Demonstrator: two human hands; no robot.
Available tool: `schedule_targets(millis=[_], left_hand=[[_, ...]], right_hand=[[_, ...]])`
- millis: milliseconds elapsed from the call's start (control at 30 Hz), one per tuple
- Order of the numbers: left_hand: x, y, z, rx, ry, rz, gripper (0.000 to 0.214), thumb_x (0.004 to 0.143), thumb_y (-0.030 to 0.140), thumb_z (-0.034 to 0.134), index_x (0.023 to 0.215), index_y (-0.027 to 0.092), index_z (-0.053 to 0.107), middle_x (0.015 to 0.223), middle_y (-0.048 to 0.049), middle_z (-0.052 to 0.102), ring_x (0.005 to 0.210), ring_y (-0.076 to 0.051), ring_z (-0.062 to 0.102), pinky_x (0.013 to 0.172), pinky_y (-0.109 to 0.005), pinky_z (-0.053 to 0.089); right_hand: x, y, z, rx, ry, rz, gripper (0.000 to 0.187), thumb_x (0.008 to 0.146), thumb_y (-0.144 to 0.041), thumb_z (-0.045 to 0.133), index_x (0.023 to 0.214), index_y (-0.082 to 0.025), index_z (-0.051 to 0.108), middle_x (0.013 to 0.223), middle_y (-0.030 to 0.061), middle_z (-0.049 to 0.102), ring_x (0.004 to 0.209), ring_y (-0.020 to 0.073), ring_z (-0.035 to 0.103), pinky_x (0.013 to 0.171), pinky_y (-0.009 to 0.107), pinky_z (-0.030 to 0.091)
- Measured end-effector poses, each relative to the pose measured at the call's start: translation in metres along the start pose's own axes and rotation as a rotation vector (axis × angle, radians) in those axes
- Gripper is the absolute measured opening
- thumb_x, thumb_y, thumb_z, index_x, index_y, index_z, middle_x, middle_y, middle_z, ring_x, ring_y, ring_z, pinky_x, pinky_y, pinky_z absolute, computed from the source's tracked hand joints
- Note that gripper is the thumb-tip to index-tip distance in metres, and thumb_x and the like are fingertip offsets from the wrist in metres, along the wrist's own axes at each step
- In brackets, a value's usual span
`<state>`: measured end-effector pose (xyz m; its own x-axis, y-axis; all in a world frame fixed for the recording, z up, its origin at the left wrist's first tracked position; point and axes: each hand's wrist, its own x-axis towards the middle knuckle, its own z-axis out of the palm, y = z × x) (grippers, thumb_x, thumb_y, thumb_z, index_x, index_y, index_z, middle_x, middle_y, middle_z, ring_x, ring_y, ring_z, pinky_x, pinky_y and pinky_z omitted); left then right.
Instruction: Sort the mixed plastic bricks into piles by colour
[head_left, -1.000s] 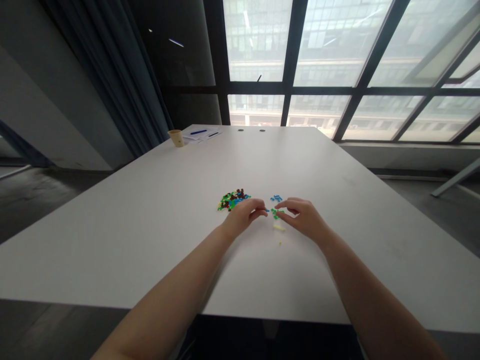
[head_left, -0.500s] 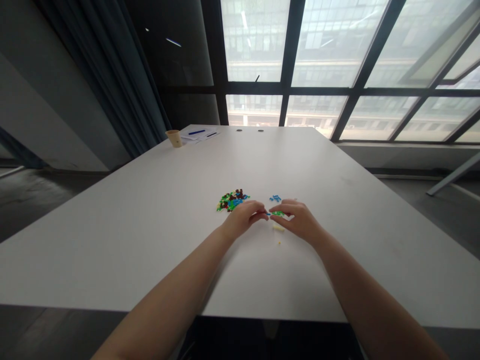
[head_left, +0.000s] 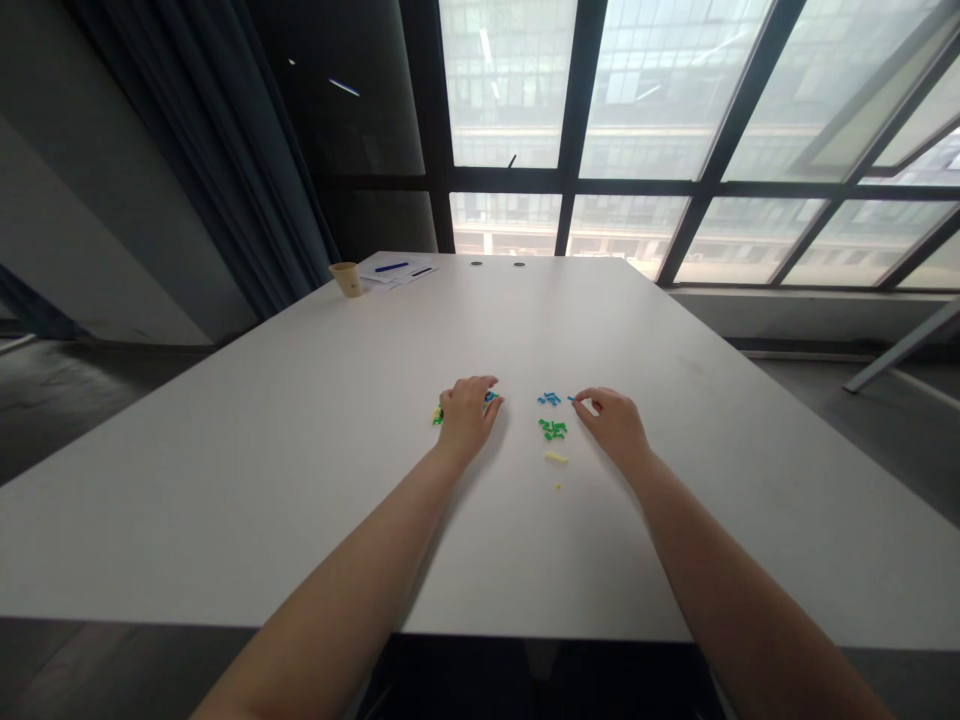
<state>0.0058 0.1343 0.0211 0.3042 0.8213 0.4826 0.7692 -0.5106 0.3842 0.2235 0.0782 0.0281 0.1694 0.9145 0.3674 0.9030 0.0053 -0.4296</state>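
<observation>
Left hand (head_left: 469, 418) over the mixed plastic bricks (head_left: 438, 414), fingers together; right hand (head_left: 616, 423) has fingertips touching a blue brick (head_left: 571, 398), clamp unclear.

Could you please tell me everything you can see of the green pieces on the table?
The green pieces are a small loose cluster of tiny, bright, plastic-looking bricks lying flat on the white table, between the left hand and right hand. A blue cluster sits just beyond them; neither hand touches them.

We get daylight from the tall windows (head_left: 645, 100), washed out pale, while the curtain (head_left: 202, 130) sits dim; the wide lens bows the table (head_left: 225, 480) edges, and a soft shadow falls beside the left hand (head_left: 466, 420).
</observation>
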Motion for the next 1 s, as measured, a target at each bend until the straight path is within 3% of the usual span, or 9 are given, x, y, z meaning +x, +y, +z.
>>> schedule_targets(millis=[100,267,500,667,900,1000], left_hand=[[0.003,-0.011,0.003,0.099,-0.004,-0.110,0.020,0.081,0.029,0.048,0.099,0.023,0.055,0.108,-0.0072,0.058,0.104,-0.024,0.046,0.086,-0.041,0.030],[0.004,-0.017,0.004,0.124,0.003,-0.152,0.019,0.081,0.027,0.047,0.097,0.024,0.056,0.107,-0.0070,0.057,0.103,-0.023,0.045,0.083,-0.039,0.030],[0.007,-0.022,0.006,0.090,-0.001,-0.160,0.019,0.080,0.022,0.047,0.095,0.023,0.058,0.104,-0.0057,0.058,0.101,-0.022,0.046,0.079,-0.037,0.034],[0.008,-0.028,0.005,0.104,-0.020,-0.183,0.024,0.081,0.018,0.044,0.095,0.026,0.062,0.104,-0.0065,0.058,0.100,-0.024,0.046,0.079,-0.039,0.034],[0.003,-0.029,0.017,0.148,-0.141,-0.053,0.030,0.083,0.032,0.044,0.110,0.036,0.057,0.123,-0.0050,0.048,0.114,-0.025,0.036,0.094,-0.053,0.023],[0.002,-0.029,0.021,0.155,-0.177,-0.033,0.028,0.083,0.033,0.044,0.107,0.036,0.058,0.126,-0.0048,0.046,0.117,-0.026,0.034,0.096,-0.056,0.019]], right_hand=[[0.006,0.004,0.011,-0.148,-0.089,0.108,0.022,0.077,-0.030,0.048,0.083,-0.022,0.067,0.076,0.0033,0.064,0.071,0.0147,0.055,0.065,0.026,0.034],[0.017,-0.002,0.023,-0.302,-0.169,0.214,0.023,0.081,-0.031,0.046,0.085,-0.022,0.067,0.085,0.0079,0.067,0.080,0.0183,0.059,0.070,0.030,0.035],[0.032,-0.008,0.028,-0.272,-0.226,0.281,0.022,0.080,-0.028,0.048,0.087,-0.024,0.068,0.089,0.0086,0.068,0.084,0.0194,0.060,0.072,0.032,0.035],[0.027,0.001,0.018,-0.247,-0.159,0.293,0.024,0.080,-0.029,0.046,0.088,-0.025,0.068,0.087,0.0079,0.068,0.084,0.0198,0.059,0.071,0.031,0.036],[0.000,0.027,0.005,-0.188,-0.090,0.320,0.027,0.079,-0.033,0.043,0.088,-0.024,0.068,0.077,0.0051,0.066,0.074,0.0174,0.058,0.062,0.027,0.034],[-0.006,0.031,0.007,-0.119,-0.080,0.333,0.026,0.077,-0.032,0.044,0.086,-0.024,0.068,0.073,0.0038,0.065,0.068,0.0160,0.056,0.058,0.026,0.032]])
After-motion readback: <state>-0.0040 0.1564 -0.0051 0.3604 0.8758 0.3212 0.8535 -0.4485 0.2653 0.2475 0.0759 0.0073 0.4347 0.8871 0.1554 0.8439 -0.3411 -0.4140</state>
